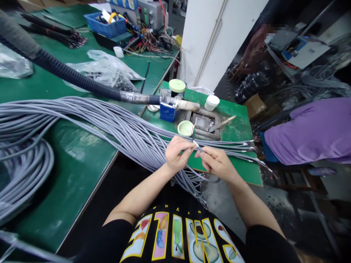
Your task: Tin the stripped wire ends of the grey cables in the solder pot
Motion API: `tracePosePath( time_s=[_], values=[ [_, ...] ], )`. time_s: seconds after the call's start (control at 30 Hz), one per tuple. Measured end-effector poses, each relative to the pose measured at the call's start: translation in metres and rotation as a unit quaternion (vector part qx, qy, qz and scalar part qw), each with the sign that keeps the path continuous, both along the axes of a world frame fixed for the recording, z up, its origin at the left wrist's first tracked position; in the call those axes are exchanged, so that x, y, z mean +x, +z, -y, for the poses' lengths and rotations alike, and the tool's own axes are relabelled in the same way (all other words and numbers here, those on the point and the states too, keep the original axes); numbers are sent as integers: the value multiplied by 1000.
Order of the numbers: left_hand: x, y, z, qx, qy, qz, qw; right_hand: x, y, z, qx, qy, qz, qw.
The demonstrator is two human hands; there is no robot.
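Observation:
My left hand [177, 153] and my right hand [216, 162] meet in front of my chest, both pinching one grey cable end [197, 147]. Thin coloured wires stick up from its stripped tip between my fingertips. A thick bundle of grey cables [115, 126] runs from the left across the green table [79, 160] and passes under my hands. Several stripped cable ends [244, 146] lie fanned out to the right on the small green bench [236, 128].
A solder pot [203, 122], a blue holder [168, 110], a pale green lid [185, 128], white jars [211, 102] and a black corrugated hose [68, 75] sit beyond my hands. A person in a purple shirt [312, 131] is at the right. Plastic bags [106, 69] and a blue bin [105, 25] lie farther back.

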State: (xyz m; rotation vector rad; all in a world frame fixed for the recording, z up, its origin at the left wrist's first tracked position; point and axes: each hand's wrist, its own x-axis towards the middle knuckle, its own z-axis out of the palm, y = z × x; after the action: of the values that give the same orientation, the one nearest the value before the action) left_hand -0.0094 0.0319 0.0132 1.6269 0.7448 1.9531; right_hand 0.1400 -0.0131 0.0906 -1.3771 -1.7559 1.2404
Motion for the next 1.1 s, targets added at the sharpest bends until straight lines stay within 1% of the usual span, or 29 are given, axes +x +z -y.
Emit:
tracePosePath(
  time_s=[0.03, 0.07, 0.1, 0.13, 0.17, 0.23, 0.27, 0.3, 0.33, 0.37, 0.43, 0.5, 0.57, 0.6, 0.67, 0.77, 0.83, 0.9, 1.0, 1.1],
  values=[
    [4, 0, 1, -19, -23, 33, 999, 0, -4, 3, -35, -10, -38, 999],
    [8, 0, 3, -58, -51, 77, 994, 0, -7, 6, -61, -24, -70, 995],
    [13, 1, 5, -112, -90, 127, 981, 0, -9, 9, -77, -38, -96, 992],
    [17, 2, 8, -172, -139, 178, 959, -1, -12, 11, -85, -52, -117, 988],
    [20, 3, 12, -231, -198, 222, 926, -3, -14, 14, -87, -63, -136, 985],
    [25, 7, 19, -325, -313, 273, 849, -6, -17, 17, -87, -74, -168, 979],
    [25, 9, 23, -358, -355, 282, 816, -8, -18, 18, -86, -76, -176, 978],
    [25, 11, 26, -382, -384, 284, 791, -8, -18, 19, -84, -73, -176, 978],
    [24, 13, 29, -399, -401, 285, 774, -8, -18, 19, -78, -63, -165, 981],
    [22, 14, 30, -411, -412, 284, 762, -7, -17, 19, -63, -51, -141, 987],
    [19, 16, 31, -420, -425, 280, 751, -1, -13, 18, 4, -49, -63, 997],
    [16, 14, 32, -425, -432, 269, 749, 6, -8, 14, 100, -87, 15, 991],
    [17, 11, 34, -428, -436, 253, 750, 10, -4, 9, 180, -139, 70, 971],
    [18, 8, 35, -428, -440, 245, 751, 9, -3, 6, 207, -150, 93, 962],
    [21, 2, 39, -428, -450, 228, 750, 4, -2, 0, 255, -150, 150, 943],
    [24, -5, 46, -433, -452, 208, 752, -8, -1, -5, 327, -116, 226, 910],
    [24, -8, 49, -436, -445, 200, 756, -12, -1, -5, 359, -94, 243, 896],
    [21, -9, 48, -438, -459, 180, 751, -11, -2, -7, 362, -85, 233, 898],
    [17, -9, 45, -441, -480, 154, 742, -7, -9, -14, 350, -89, 213, 908],
    [14, -10, 43, -442, -491, 141, 737, -6, -19, -22, 368, -97, 213, 900]
  ],
)
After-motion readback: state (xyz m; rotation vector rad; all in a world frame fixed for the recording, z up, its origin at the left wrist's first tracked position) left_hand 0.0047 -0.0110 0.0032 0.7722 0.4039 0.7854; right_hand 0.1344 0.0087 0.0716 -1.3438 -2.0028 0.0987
